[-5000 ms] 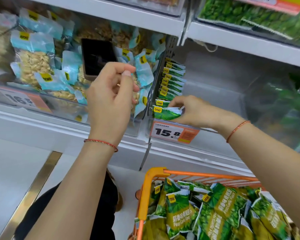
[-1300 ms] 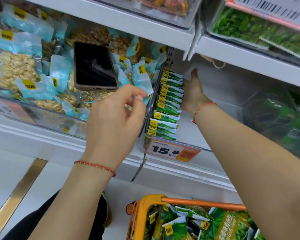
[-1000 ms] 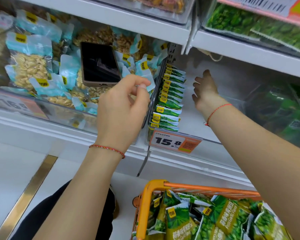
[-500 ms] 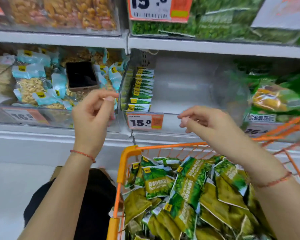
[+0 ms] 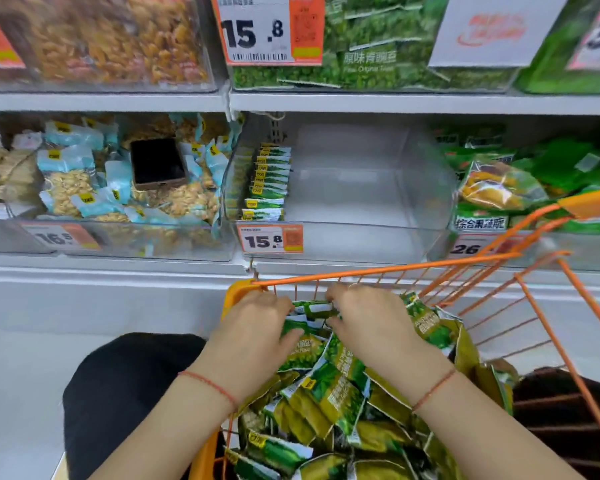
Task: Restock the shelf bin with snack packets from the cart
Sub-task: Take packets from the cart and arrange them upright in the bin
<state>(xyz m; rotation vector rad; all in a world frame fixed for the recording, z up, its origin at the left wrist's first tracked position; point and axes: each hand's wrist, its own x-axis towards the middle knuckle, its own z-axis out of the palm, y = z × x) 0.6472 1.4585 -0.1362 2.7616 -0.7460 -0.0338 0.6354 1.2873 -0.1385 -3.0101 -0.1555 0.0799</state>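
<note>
An orange wire cart in front of me is heaped with green snack packets. Both hands are down in the heap at its far end. My left hand lies on the packets with its fingers curled over a green packet. My right hand pinches another packet's white top edge. The clear shelf bin with the 15.8 price tag holds one row of green packets along its left wall; the rest of it is bare.
A dark phone lies on blue nut packets in the bin to the left. Green and yellow bags fill the bin to the right. The shelf above carries more bins of snacks. My knees flank the cart.
Both hands have dropped from the shelf bin into the cart and closed on packets. The view has tilted and pulled back from the shelf.
</note>
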